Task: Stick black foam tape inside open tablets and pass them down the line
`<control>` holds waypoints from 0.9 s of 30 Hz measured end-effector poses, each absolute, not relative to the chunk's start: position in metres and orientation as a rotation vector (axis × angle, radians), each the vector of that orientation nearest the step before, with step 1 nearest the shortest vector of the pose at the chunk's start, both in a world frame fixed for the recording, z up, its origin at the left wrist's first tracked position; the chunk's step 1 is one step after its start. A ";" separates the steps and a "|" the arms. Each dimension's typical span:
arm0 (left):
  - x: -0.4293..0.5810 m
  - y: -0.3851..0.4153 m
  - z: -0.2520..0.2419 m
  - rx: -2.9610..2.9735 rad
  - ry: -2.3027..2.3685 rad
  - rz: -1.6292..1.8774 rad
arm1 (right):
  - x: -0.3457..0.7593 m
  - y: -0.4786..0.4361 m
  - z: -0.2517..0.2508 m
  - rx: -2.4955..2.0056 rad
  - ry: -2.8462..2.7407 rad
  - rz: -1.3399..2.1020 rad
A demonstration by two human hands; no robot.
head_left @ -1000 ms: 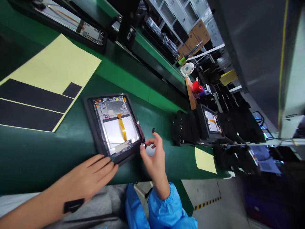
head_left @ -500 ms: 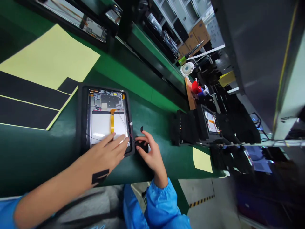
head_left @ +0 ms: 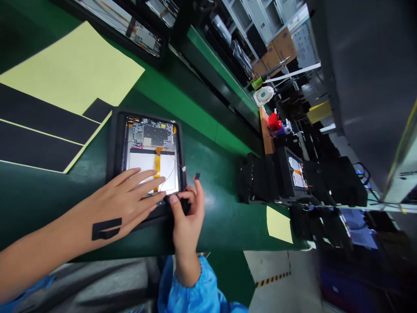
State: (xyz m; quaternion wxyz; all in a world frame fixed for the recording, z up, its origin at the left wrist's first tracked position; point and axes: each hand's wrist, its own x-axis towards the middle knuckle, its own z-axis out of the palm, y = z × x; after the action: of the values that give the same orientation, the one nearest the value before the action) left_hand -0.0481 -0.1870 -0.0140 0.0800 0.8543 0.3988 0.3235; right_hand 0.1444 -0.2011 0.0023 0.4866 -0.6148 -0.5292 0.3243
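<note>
Bench (head_left: 218, 221): R hand (head_left: 189, 221) nearer tablet (head_left: 155, 135) now

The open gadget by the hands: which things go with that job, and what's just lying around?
Seem to go with the job:
- open gadget, with left hand over it and right hand at its edge
- black strip on the left wrist
- black bit on a right fingertip
- probably the big yellow sheet

Probably just around:
- white fan
- cardboard boxes
</note>
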 end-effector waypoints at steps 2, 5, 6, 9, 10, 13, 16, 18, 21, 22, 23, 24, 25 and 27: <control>-0.048 -0.187 -0.013 2.524 1.191 0.966 | 0.135 -0.209 -0.009 -1.524 -1.324 0.686; -0.049 -0.187 -0.012 2.512 1.186 0.964 | 0.134 -0.213 -0.014 -1.541 -1.375 0.612; -0.049 -0.187 -0.011 2.514 1.189 0.970 | 0.135 -0.214 -0.014 -1.550 -1.394 0.603; -0.049 -0.187 -0.012 2.501 1.189 0.987 | 0.137 -0.214 -0.011 -1.607 -1.464 0.558; -0.049 -0.187 -0.012 2.491 1.186 0.987 | 0.136 -0.214 -0.010 -1.635 -1.485 0.534; -0.050 -0.188 -0.011 2.475 1.182 0.968 | 0.133 -0.216 -0.010 -1.712 -1.530 0.459; -0.049 -0.189 -0.011 2.472 1.191 0.973 | 0.130 -0.218 -0.009 -1.746 -1.581 0.429; -0.047 -0.189 -0.013 2.445 1.200 1.019 | 0.134 -0.219 -0.007 -1.759 -1.596 0.416; -0.045 -0.190 -0.015 2.394 1.204 1.110 | 0.149 -0.215 0.001 -1.634 -1.628 0.285; -0.044 -0.190 -0.016 2.393 1.199 1.116 | 0.156 -0.211 0.005 -1.523 -1.700 0.236; -0.044 -0.190 -0.016 2.400 1.192 1.103 | 0.163 -0.207 0.009 -1.399 -1.809 0.213; -0.045 -0.190 -0.016 2.409 1.186 1.078 | 0.170 -0.201 0.013 -1.280 -1.937 0.218; -0.046 -0.190 -0.015 2.413 1.187 1.052 | 0.175 -0.196 0.016 -1.185 -2.060 0.247; -0.047 -0.190 -0.014 2.425 1.194 1.006 | 0.181 -0.187 0.021 -1.121 -2.195 0.341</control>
State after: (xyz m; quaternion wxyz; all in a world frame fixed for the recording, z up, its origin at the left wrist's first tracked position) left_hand -0.0472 -0.1900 -0.0142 0.1283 0.8337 0.4107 0.3460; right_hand 0.1810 -0.1865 0.0207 0.3209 -0.4266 -0.8356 0.1299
